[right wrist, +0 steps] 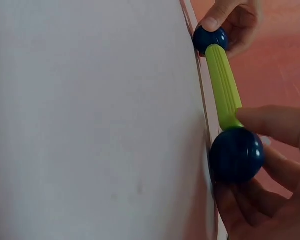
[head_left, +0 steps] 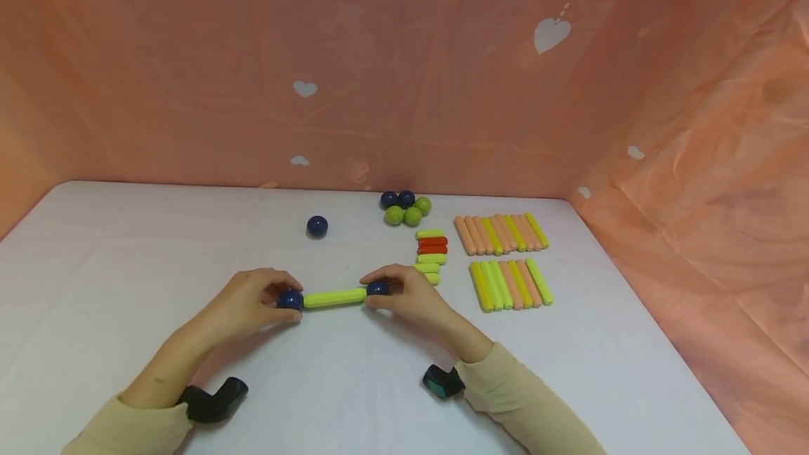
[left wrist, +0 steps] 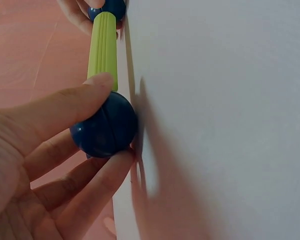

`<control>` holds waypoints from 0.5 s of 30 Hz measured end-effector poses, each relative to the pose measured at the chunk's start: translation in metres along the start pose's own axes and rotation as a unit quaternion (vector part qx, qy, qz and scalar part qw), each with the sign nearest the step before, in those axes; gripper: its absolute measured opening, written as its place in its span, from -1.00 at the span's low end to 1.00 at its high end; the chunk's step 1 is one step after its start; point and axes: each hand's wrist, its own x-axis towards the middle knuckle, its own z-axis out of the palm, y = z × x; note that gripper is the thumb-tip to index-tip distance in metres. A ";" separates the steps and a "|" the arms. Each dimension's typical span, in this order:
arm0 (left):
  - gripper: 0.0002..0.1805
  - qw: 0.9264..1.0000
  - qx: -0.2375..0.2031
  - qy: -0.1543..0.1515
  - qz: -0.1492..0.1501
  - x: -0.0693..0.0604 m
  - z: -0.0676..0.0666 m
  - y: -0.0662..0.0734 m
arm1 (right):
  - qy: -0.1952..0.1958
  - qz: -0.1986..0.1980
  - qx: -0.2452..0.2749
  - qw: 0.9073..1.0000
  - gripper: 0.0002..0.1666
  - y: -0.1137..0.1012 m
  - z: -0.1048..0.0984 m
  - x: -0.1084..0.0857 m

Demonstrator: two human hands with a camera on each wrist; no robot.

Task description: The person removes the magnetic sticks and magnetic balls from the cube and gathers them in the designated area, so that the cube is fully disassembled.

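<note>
A yellow-green ridged stick (head_left: 335,298) lies level between two dark blue balls, one at each end, just above or on the white table. My left hand (head_left: 255,304) grips the left blue ball (head_left: 291,300) between thumb and fingers. In the left wrist view the thumb of that hand (left wrist: 45,130) reaches the stick's end beside the ball (left wrist: 107,127). The right blue ball (head_left: 378,288) is pinched by my right hand (head_left: 407,295). In the right wrist view, a finger of the right hand (right wrist: 275,165) touches the stick (right wrist: 222,85) near its ball (right wrist: 237,155).
A loose blue ball (head_left: 317,226) sits behind the stick. Farther back, blue balls (head_left: 406,199) and green balls (head_left: 413,215) cluster. Short green and red sticks (head_left: 432,241) form a column beside the right hand. Two rows of longer sticks (head_left: 502,234) lie at the right.
</note>
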 end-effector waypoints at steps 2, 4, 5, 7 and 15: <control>-0.62 1.000 -0.001 0.000 -0.001 0.000 0.000 0.000 | -0.008 -0.007 -0.020 1.000 -0.70 -0.001 0.001 0.001; -0.62 1.000 -0.003 -0.001 -0.003 0.000 0.000 0.000 | -0.016 -0.024 -0.042 0.999 -0.72 -0.001 0.001 0.002; -0.61 1.000 -0.004 -0.001 -0.003 -0.001 -0.001 0.000 | -0.019 -0.033 -0.053 0.998 -0.73 0.000 0.001 0.003; -0.61 1.000 -0.006 -0.001 -0.004 -0.001 -0.001 0.000 | -0.025 -0.050 -0.072 0.996 -0.73 0.000 0.002 0.004; -0.62 1.000 -0.007 0.000 -0.001 0.000 -0.002 -0.002 | 0.005 -0.007 -0.046 0.999 -0.74 -0.006 0.000 0.010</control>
